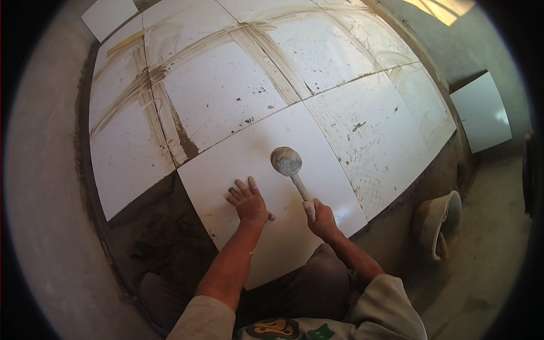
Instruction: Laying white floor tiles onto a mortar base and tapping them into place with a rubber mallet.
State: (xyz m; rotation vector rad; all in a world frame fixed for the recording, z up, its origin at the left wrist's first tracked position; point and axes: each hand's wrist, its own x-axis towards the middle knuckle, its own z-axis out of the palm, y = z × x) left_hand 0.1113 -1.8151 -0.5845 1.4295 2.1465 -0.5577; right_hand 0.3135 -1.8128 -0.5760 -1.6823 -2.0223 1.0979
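A large white square tile [300, 238] lies in front of me among others on the floor. My left hand [247, 201] rests on it with fingers spread. My right hand [320, 218] grips the handle of a mallet [286, 161] with a round, mortar-smeared head, held over the middle of the same tile. I cannot tell whether the head touches the surface. My knees partly show at the tile's near edge.
Other tiles [209, 85] with mortar smears cover the floor ahead. Dark bare bedding [153, 226] lies left of my tile. A dirty bucket [436, 221] sits at the right. A spare tile [481, 113] leans by the right wall; another [107, 17] is at the back left.
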